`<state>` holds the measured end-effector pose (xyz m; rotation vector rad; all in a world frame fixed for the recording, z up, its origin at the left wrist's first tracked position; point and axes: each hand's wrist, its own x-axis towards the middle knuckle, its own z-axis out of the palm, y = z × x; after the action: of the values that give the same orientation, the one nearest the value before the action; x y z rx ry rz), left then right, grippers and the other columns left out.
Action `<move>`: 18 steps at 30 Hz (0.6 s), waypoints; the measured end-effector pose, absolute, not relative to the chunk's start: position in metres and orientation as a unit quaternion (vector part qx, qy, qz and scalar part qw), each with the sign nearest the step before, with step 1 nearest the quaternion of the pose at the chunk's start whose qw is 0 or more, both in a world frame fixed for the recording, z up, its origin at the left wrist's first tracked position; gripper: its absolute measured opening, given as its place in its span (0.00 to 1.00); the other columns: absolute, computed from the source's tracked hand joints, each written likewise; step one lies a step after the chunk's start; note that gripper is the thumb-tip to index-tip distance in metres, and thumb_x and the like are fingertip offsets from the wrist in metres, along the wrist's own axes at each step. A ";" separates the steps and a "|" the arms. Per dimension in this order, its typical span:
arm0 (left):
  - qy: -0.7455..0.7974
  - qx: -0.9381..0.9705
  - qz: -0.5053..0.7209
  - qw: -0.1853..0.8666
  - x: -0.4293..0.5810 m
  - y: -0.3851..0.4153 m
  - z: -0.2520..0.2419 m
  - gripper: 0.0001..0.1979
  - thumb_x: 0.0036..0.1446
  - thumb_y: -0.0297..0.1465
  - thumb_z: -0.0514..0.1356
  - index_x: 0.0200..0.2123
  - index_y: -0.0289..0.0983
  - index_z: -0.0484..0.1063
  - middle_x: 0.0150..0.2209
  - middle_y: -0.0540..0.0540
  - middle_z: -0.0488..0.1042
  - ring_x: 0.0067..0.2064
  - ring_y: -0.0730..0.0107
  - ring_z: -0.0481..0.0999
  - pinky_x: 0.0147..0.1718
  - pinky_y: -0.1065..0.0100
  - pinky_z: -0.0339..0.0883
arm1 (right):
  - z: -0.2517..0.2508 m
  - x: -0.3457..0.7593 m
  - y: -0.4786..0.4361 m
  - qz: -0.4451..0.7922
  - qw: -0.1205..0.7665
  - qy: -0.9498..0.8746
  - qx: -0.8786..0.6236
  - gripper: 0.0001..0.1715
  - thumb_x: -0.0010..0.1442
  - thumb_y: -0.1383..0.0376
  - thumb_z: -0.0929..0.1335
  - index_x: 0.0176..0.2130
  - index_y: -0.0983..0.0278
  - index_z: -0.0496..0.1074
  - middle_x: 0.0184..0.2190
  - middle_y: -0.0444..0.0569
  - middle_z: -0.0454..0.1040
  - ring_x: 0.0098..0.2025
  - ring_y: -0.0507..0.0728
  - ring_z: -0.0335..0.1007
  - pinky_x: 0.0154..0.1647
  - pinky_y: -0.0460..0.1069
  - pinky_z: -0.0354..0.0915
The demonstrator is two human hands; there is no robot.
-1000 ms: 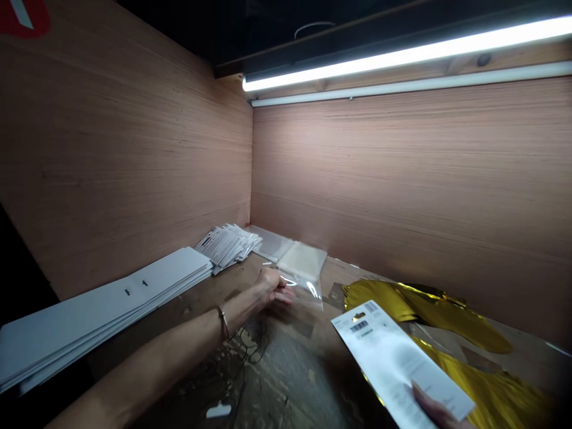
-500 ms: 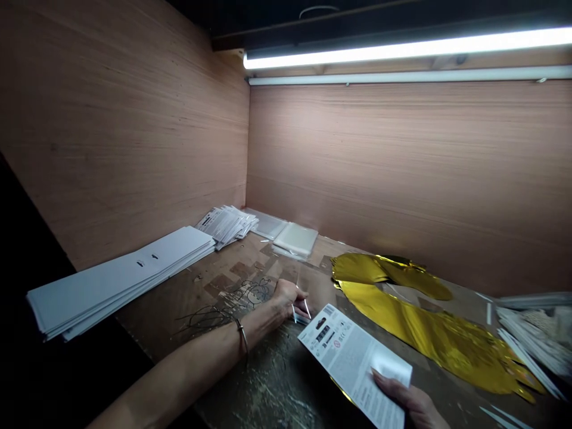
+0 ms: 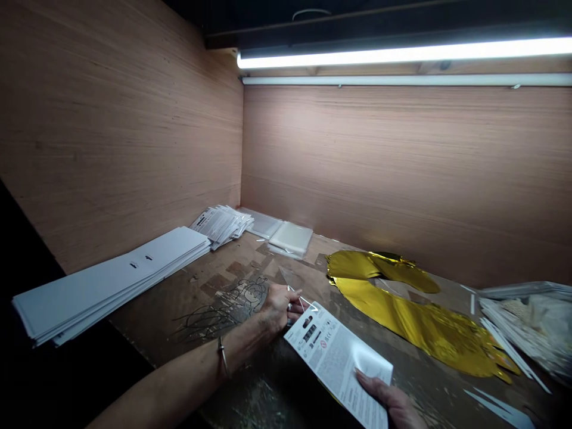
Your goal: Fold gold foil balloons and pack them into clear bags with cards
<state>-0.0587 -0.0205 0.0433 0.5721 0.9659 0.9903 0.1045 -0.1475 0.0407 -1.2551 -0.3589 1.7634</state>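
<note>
My right hand (image 3: 389, 398) is closed on a white printed card (image 3: 336, 356) with a hang hole, its thumb flat on the printed face. A strip of gold foil shows under the card's lower left edge. My left hand (image 3: 279, 305) pinches a clear plastic bag (image 3: 308, 304), of which mainly the shiny edges show. The card's top end meets the bag's edge, close to my left fingers. Whether the card is inside the bag's mouth I cannot tell.
Behind my left arm lie tangled dark strings (image 3: 227, 307). Long white cards (image 3: 111, 280) are stacked at the left, with packed cards (image 3: 221, 225) beyond. Clear bags (image 3: 290, 238) sit near the corner. Gold foil balloons (image 3: 402, 316) and white strips (image 3: 513, 351) lie on the right.
The card's top end and the clear bag in my left hand have come together, closing the gap between them. The whole view has shifted slightly.
</note>
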 end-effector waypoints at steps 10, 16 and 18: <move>0.461 0.244 0.518 0.678 -0.055 -0.051 0.049 0.09 0.49 0.28 0.52 0.19 0.33 0.57 0.13 0.52 0.62 0.11 0.79 0.60 0.09 0.79 0.48 | 0.023 0.099 -0.142 0.515 0.538 -0.134 -0.653 0.18 0.34 0.61 0.72 0.25 0.70 0.67 0.18 0.49 0.73 0.25 0.61 0.70 0.24 0.50 0.67; 0.455 0.228 0.548 0.664 -0.056 -0.045 0.052 0.11 0.44 0.31 0.55 0.17 0.33 0.59 0.12 0.51 0.63 0.13 0.77 0.62 0.11 0.76 0.53 | 0.021 0.088 -0.138 0.487 0.552 -0.137 -0.663 0.26 0.33 0.57 0.71 0.30 0.73 0.68 0.20 0.51 0.74 0.29 0.62 0.70 0.27 0.50 0.67; 0.462 0.223 0.545 0.663 -0.057 -0.045 0.053 0.11 0.44 0.32 0.55 0.17 0.33 0.59 0.12 0.51 0.64 0.13 0.77 0.62 0.11 0.76 0.52 | 0.014 0.093 -0.137 0.475 0.544 -0.148 -0.675 0.27 0.33 0.56 0.70 0.31 0.74 0.68 0.21 0.51 0.74 0.31 0.63 0.70 0.29 0.51 0.67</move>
<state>-0.0569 -0.0453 0.0529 0.5041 1.0431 1.2322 0.0927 -0.1370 0.0138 -1.6022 -0.3511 1.1283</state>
